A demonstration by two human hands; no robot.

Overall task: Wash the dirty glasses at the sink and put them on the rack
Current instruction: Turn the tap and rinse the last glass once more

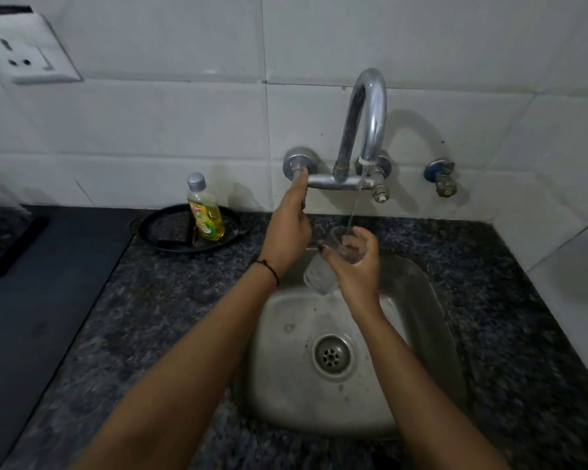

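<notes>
Gripping a clear glass (pixel 323 273), the right hand (pixel 355 262) has its fingers wrapped round the upper part, with the glass tilted so its mouth faces the far side and up, and its base hangs down to the left above the sink (pixel 431 300). A thin stream of water (pixel 355 205) falls from the curved tap spout (pixel 367 113) to the glass's rim. The left hand (pixel 287 232) reaches to the far side, fingers closed on the tap's left handle (pixel 299 171) at the wall; a dark thread band (pixel 269 268) circles that wrist.

Below the hands the steel sink holds only its drain (pixel 331 357) and some water drops. It is set into a dark speckled stone worktop (pixel 170 300). To the far left of the hands, a bottle of yellow dish liquid (pixel 204 208) stands upright in a round black tray (pixel 190 228) against the white tiled wall (pixel 150 123). A second valve (pixel 442 176) sits on the wall to the right of the tap, and a wall socket (pixel 24 59) shows at the far left.
</notes>
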